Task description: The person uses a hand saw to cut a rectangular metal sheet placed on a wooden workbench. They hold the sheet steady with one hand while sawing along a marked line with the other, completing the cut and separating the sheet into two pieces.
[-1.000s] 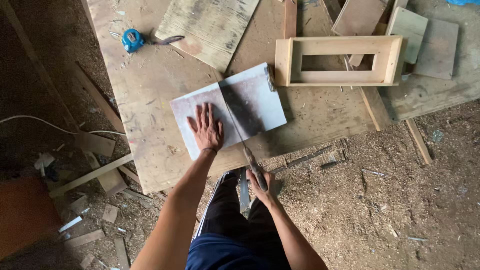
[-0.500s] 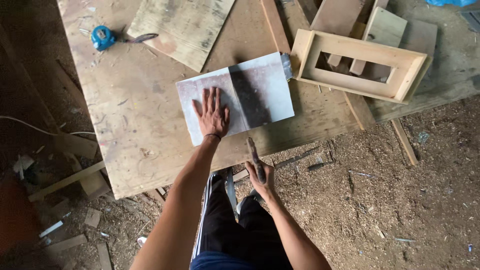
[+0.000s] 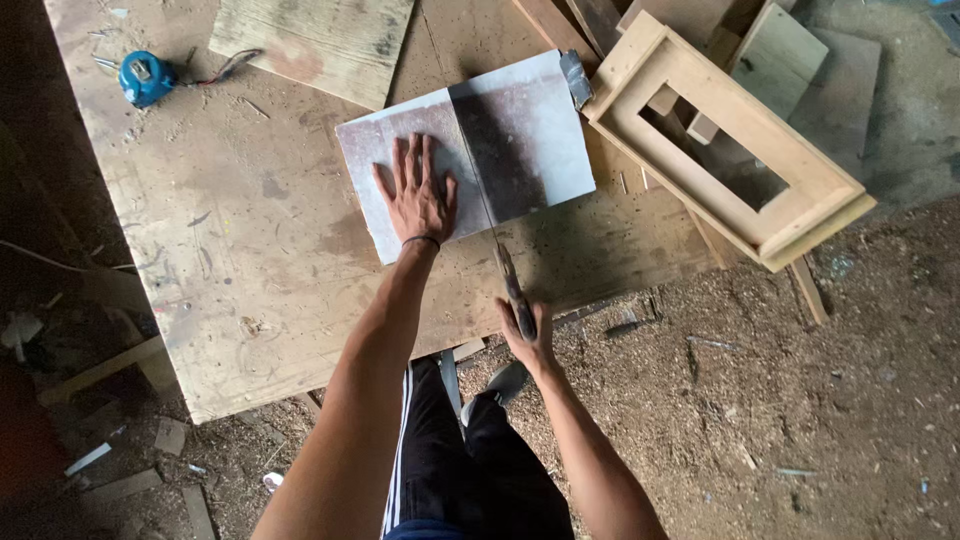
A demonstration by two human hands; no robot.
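Note:
A pale grey-white board [image 3: 520, 130] lies flat on a worn plywood table [image 3: 240, 250]. My left hand [image 3: 418, 195] presses on the board's left part, fingers spread. My right hand [image 3: 528, 335] grips the handle of a hand saw [image 3: 505, 270] at the table's near edge. The thin blade runs up across the middle of the board, along the line between its lighter and darker halves.
A rectangular wooden frame [image 3: 725, 140] lies at the right, over loose planks. A blue tape measure [image 3: 146, 78] sits at the table's far left, beside a plywood offcut [image 3: 310, 40]. Sawdust and wood scraps cover the floor [image 3: 780, 400]. My legs stand below the table edge.
The view has shifted, so the table and frame sit differently in the picture. My right hand with the saw has moved up closer to the board's edge. My left hand stays pressed on the board.

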